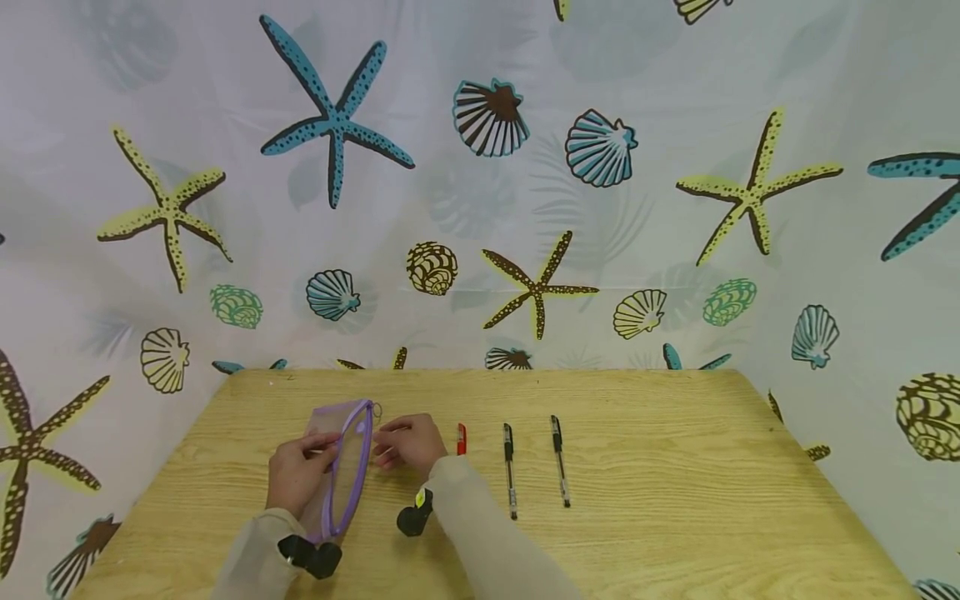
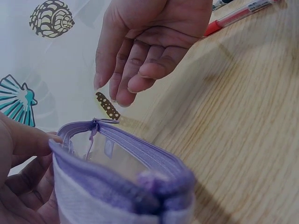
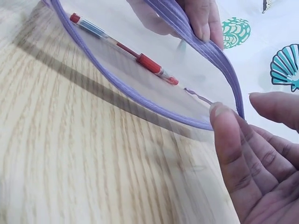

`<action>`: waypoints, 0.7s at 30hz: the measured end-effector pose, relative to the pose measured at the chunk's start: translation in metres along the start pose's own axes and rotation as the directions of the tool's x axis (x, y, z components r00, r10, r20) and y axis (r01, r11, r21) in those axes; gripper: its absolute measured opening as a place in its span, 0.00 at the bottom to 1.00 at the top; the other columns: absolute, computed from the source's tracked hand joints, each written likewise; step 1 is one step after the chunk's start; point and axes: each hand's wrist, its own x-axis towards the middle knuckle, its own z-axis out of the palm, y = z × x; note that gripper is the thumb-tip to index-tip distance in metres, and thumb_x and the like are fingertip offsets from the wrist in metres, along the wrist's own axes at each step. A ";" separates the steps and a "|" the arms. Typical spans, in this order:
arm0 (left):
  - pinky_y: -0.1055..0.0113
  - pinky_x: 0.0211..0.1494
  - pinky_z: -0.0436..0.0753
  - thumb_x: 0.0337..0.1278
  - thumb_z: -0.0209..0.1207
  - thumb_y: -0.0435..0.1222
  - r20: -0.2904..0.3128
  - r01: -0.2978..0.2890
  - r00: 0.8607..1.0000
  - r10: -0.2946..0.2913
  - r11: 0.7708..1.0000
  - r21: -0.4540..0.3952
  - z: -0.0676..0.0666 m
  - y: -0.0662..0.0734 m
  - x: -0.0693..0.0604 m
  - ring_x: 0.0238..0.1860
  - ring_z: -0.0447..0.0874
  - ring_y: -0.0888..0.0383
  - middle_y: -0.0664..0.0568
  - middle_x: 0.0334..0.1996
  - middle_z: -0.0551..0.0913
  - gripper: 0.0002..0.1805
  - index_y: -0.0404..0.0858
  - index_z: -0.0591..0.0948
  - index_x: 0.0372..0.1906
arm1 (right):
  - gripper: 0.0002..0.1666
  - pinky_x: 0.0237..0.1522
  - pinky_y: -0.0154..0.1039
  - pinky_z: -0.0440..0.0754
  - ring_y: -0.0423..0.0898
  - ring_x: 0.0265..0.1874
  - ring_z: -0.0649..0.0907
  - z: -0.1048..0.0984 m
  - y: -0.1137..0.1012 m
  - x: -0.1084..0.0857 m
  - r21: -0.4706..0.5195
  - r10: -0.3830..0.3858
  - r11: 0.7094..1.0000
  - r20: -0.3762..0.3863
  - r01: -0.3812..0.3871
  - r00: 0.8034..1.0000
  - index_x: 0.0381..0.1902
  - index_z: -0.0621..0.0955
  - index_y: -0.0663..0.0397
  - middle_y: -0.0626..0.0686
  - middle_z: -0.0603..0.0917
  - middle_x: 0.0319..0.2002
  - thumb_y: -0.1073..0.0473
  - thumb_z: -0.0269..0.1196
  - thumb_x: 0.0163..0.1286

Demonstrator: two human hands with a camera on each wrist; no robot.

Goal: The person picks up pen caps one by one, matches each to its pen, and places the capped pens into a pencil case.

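Note:
My left hand (image 1: 296, 477) pinches the near edge of a clear pouch (image 1: 364, 454) with a purple zipper rim, whose mouth gapes wide. Through that mouth, the right wrist view shows a pen with a red grip (image 3: 149, 63) lying inside. My right hand (image 1: 414, 443) is beside the zipper end and its small ring (image 1: 377, 410), fingers loosely bent and holding nothing. In the left wrist view, the right hand (image 2: 152, 46) hangs just above the pouch rim (image 2: 161, 161), while the left fingers (image 2: 28, 140) hold its side.
Right of my right hand, a red-capped pen (image 1: 461, 439) lies partly hidden by the sleeve. Two black-capped pens, one nearer (image 1: 510, 471) and one farther right (image 1: 560, 461), lie on the wooden table (image 1: 675, 483). A patterned cloth (image 1: 465, 200) hangs behind and at the sides.

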 end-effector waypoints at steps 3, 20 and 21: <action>0.75 0.29 0.78 0.58 0.61 0.28 -0.003 -0.005 1.000 0.005 1.000 -0.001 0.000 0.000 0.000 0.27 0.78 0.64 0.42 0.36 0.85 0.12 0.28 0.84 0.46 | 0.16 0.27 0.42 0.85 0.45 0.19 0.85 -0.003 0.000 -0.001 -0.007 -0.002 1.000 -0.006 0.002 1.000 0.48 0.80 0.71 0.63 0.86 0.30 0.65 0.63 0.66; 0.74 0.28 0.77 0.58 0.61 0.29 0.004 0.018 1.000 -0.018 1.000 -0.013 -0.002 -0.001 -0.002 0.28 0.77 0.62 0.43 0.37 0.84 0.12 0.29 0.84 0.46 | 0.18 0.26 0.45 0.85 0.43 0.15 0.82 -0.021 -0.005 -0.005 -0.073 -0.022 0.997 -0.048 0.019 0.999 0.49 0.79 0.71 0.58 0.86 0.25 0.63 0.64 0.65; 0.74 0.28 0.77 0.59 0.61 0.29 0.009 0.026 1.000 -0.026 1.000 -0.012 -0.002 -0.001 -0.002 0.28 0.77 0.62 0.43 0.37 0.84 0.12 0.29 0.84 0.47 | 0.18 0.27 0.46 0.85 0.43 0.15 0.82 -0.023 -0.005 -0.006 -0.071 -0.023 0.997 -0.046 0.020 0.999 0.50 0.79 0.71 0.58 0.86 0.25 0.63 0.64 0.65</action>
